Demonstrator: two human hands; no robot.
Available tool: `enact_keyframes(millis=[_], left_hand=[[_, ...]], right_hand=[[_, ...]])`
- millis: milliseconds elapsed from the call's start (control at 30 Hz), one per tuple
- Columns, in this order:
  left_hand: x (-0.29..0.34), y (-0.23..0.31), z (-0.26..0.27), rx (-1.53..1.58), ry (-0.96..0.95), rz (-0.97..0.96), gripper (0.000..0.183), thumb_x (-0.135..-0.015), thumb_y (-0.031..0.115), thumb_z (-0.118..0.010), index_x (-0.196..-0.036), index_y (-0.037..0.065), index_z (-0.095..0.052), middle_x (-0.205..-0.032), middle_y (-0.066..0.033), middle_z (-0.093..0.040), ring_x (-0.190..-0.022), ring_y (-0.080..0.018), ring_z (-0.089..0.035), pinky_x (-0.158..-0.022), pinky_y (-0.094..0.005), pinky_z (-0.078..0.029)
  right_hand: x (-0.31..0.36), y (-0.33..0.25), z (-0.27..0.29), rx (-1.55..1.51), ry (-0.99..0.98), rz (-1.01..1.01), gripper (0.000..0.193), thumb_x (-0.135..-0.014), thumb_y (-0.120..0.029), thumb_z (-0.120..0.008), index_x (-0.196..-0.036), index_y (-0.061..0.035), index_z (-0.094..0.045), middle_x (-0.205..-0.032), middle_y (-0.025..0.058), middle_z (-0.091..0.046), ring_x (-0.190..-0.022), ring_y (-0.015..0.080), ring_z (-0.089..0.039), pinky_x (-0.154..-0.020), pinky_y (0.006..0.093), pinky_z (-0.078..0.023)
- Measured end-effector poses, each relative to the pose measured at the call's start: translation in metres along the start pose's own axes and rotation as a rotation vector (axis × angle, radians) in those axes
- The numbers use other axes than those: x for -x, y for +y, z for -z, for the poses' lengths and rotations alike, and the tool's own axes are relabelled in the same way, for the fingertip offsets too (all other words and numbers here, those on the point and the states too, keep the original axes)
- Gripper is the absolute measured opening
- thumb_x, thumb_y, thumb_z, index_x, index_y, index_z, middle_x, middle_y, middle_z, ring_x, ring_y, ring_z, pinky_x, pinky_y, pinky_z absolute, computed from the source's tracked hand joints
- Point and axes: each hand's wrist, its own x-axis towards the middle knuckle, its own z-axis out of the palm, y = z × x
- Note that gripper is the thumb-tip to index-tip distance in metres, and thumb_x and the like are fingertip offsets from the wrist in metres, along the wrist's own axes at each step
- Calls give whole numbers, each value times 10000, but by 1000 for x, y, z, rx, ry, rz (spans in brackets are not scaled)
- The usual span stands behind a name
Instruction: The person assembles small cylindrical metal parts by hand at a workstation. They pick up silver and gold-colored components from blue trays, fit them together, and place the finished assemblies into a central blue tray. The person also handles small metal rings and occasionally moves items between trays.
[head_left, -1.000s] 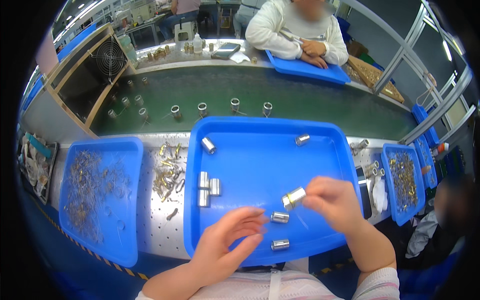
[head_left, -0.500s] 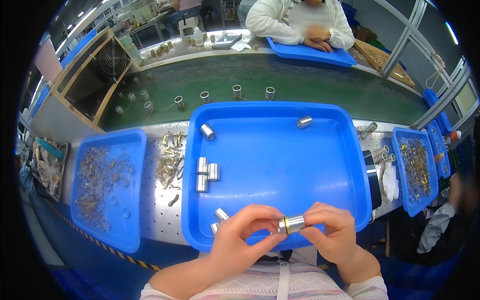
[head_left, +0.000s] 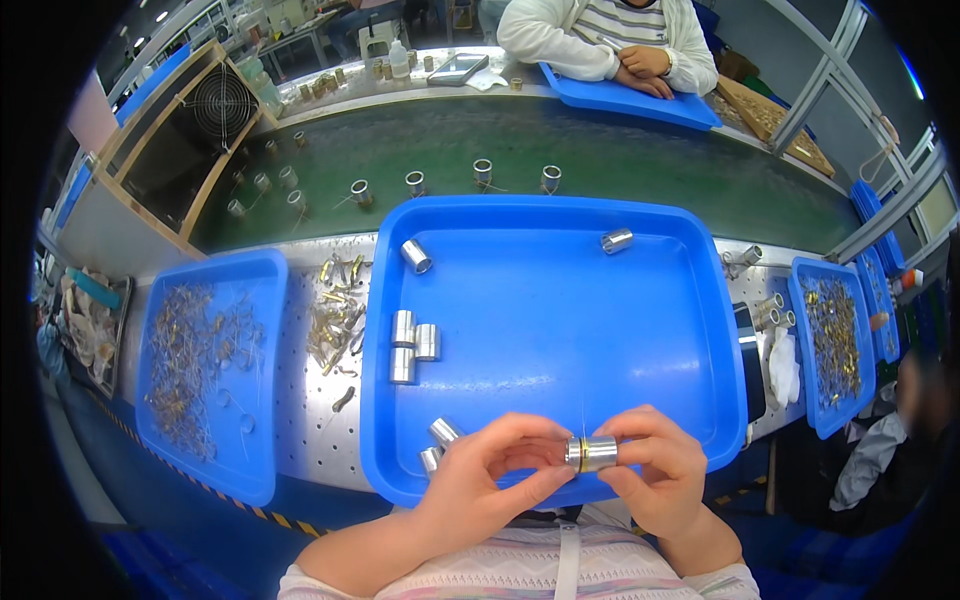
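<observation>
A short silver metal cylinder [head_left: 601,454] with a narrow yellow band around it is held level between my two hands, over the near rim of the large blue tray [head_left: 560,330]. A thin wire rises from the band. My left hand [head_left: 485,485] pinches the left end, while the fingertips of my right hand [head_left: 660,475] close on the right end. Beside my left hand lie two more cylinders [head_left: 443,431], one partly hidden by it. Further up the tray's left side are a group of three cylinders [head_left: 403,328] and a single one [head_left: 415,256]; another cylinder [head_left: 616,240] lies at the far right.
Tangled wires and yellow scraps fill a blue tray [head_left: 262,450] at left, with loose yellow strips [head_left: 335,315] nearby. Several cylinders [head_left: 551,179] stand on the green belt [head_left: 450,130]. A scrap tray [head_left: 832,340] and white cloth [head_left: 783,368] sit right. Opposite, a person's hands [head_left: 645,70] rest over another tray.
The held cylinder has shifted slightly right and up and is now more level. Its wire now shows pointing upward. Both hands keep their hold, and the whole view has moved a little.
</observation>
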Motion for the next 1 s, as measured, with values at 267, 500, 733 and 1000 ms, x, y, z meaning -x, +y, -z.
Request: enact_keyframes(millis=[267,500,733,1000], left_hand=[[-3,-9,3,-96,30,-152,350,-780,-25,-670,-1097,-31,-523,-1025,-101,-585,-890,-134,-601,-834,-270,-511],[-4,-8,5,-96,32,-122,344,-739,-77,-650,-1048,-18,-511,-1056,-128,-556,-943,-172,-594,-864,-310,-504],[-3,-11,8,56,17,-33,338,-731,-100,-642,-1025,-5,-504,-1081,-142,-532,-1008,-204,-580,-902,-344,-494],[-3,-9,7,-163,-19,-286,373,-740,-119,-636,-1075,-15,-509,-1111,-146,-521,-1049,-215,-558,-920,-351,-483]], right_hand=[[-5,-1,-2,104,-35,38,207,-649,-24,-766,-831,-21,-666,-953,123,-628,-794,238,-613,-680,313,-479],[-5,-4,-8,274,-44,164,245,-604,-36,-784,-821,-36,-669,-947,111,-625,-803,247,-615,-669,317,-484],[-5,-4,-9,290,-48,191,245,-607,-41,-783,-824,-33,-671,-944,111,-625,-812,252,-618,-663,320,-485],[-2,0,-6,87,-36,10,239,-622,-47,-784,-831,-15,-671,-951,121,-636,-810,249,-623,-672,322,-484]])
